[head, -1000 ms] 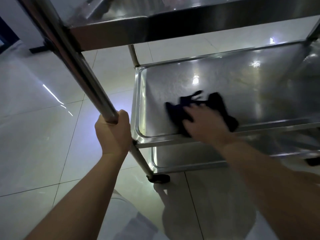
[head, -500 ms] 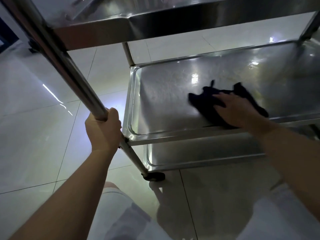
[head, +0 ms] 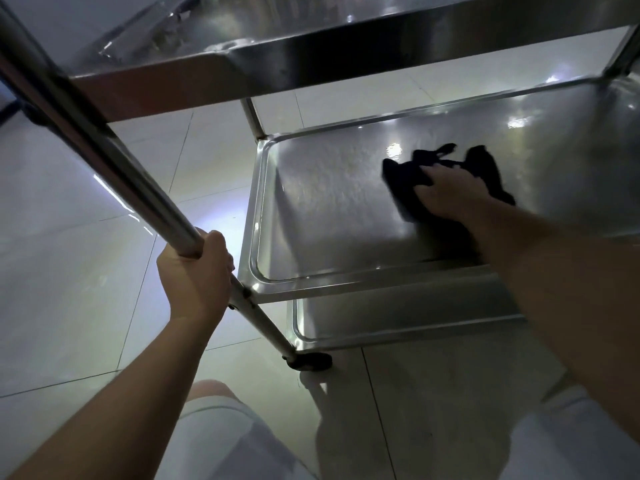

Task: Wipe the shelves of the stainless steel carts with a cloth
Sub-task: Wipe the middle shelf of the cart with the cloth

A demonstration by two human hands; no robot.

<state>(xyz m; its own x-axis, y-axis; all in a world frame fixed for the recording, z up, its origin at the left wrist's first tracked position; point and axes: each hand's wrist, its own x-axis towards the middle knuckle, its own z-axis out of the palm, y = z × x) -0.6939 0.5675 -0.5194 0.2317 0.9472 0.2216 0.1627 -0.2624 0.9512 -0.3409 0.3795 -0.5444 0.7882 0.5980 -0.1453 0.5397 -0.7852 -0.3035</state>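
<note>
The cart's leg pole (head: 104, 140) is gripped tight by the left hand (head: 195, 275). Farther off, the dark cloth (head: 415, 174) is pressed flat on the middle shelf (head: 329, 209) under the right hand (head: 446, 194). The cloth is probably soft, light and easily bunched. Nothing else seems to be held by the shelves, though the view is dim.

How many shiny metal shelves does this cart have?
3 show. The top steel shelf is overhead, the middle steel shelf lies under the dark blue cloth, and the bottom steel shelf sits near the floor. None seem hidden.
</note>
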